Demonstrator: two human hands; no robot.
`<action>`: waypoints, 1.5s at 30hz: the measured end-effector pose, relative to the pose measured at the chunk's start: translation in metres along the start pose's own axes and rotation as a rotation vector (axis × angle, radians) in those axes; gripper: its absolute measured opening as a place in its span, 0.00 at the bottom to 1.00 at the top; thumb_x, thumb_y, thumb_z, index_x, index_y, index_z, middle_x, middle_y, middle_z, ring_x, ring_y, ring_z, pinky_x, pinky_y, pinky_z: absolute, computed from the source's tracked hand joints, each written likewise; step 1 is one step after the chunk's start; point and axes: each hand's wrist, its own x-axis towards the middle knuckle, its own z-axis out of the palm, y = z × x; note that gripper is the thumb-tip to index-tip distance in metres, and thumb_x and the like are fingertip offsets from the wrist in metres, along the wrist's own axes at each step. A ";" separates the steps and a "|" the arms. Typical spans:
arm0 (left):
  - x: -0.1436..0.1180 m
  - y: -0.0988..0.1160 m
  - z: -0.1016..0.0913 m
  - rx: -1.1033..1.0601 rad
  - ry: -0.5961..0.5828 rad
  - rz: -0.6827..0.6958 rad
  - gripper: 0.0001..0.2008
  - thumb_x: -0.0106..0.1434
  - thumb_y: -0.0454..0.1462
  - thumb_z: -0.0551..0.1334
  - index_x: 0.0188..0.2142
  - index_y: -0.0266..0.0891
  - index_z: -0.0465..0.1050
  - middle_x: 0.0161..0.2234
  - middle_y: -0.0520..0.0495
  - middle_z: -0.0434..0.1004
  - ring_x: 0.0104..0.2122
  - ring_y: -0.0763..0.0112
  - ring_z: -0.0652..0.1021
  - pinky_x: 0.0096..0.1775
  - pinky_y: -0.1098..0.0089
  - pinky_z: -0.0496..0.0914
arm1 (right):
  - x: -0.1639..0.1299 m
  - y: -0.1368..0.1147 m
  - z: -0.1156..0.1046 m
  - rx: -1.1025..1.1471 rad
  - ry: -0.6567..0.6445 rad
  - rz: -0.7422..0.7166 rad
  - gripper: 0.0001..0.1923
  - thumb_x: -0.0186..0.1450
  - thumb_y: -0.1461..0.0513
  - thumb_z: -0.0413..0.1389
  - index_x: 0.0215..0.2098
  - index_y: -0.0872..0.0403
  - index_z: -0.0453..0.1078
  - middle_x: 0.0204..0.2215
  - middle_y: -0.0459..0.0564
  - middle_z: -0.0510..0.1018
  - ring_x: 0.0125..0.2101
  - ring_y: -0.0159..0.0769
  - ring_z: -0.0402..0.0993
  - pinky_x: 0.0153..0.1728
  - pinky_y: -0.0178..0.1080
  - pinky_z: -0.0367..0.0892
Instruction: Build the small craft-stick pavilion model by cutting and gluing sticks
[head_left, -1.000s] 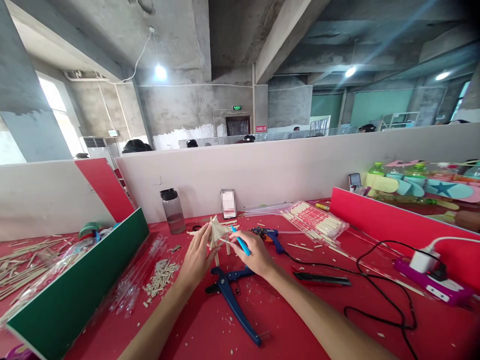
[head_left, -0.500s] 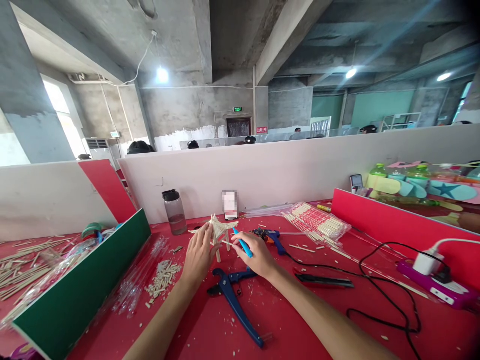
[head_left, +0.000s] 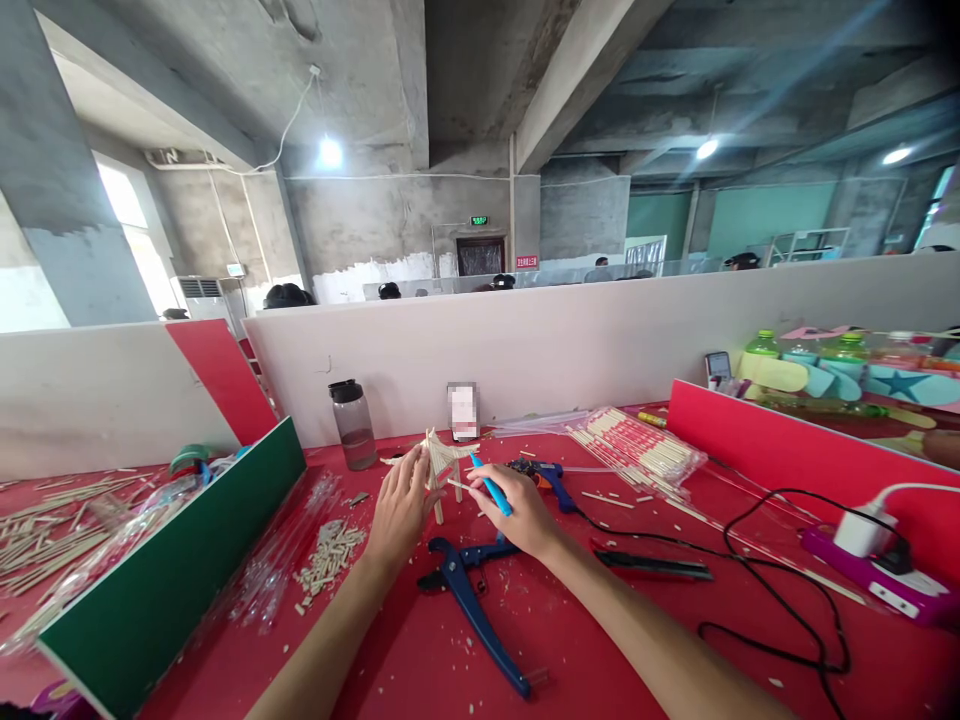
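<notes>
A small model pavilion of pale wooden sticks [head_left: 442,458] stands on the red table, with a flared roof and thin legs. My left hand [head_left: 401,503] is closed against its left side, fingers on the roof and thumb near the legs. In my right hand [head_left: 521,508] is a slim blue pen [head_left: 492,486], tip pointing up toward the roof's right corner. A short pale stick [head_left: 460,485] reaches from those right fingertips toward the model; its grip is partly hidden. Below both hands lies a blue-handled pipe cutter [head_left: 480,618], its jaws spread.
A blue glue gun [head_left: 553,480] lies behind my right hand, trailing a black cable. Right are a box cutter [head_left: 654,565], bundled sticks [head_left: 634,450] and a purple power strip [head_left: 862,560]. Left are cut stick pieces [head_left: 330,558], a bottle [head_left: 351,425] and a green divider [head_left: 180,560].
The whole view has shifted slightly. Both hands keep nearly the same pose at the stick model, and the pen stays in my right hand.
</notes>
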 end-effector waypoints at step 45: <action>-0.011 0.008 -0.052 -0.256 -0.291 0.319 0.10 0.73 0.37 0.52 0.46 0.41 0.72 0.31 0.47 0.84 0.28 0.63 0.83 0.29 0.70 0.72 | -0.002 0.034 -0.042 -0.002 -0.576 0.025 0.12 0.60 0.70 0.62 0.37 0.48 0.78 0.35 0.46 0.85 0.37 0.38 0.80 0.37 0.35 0.69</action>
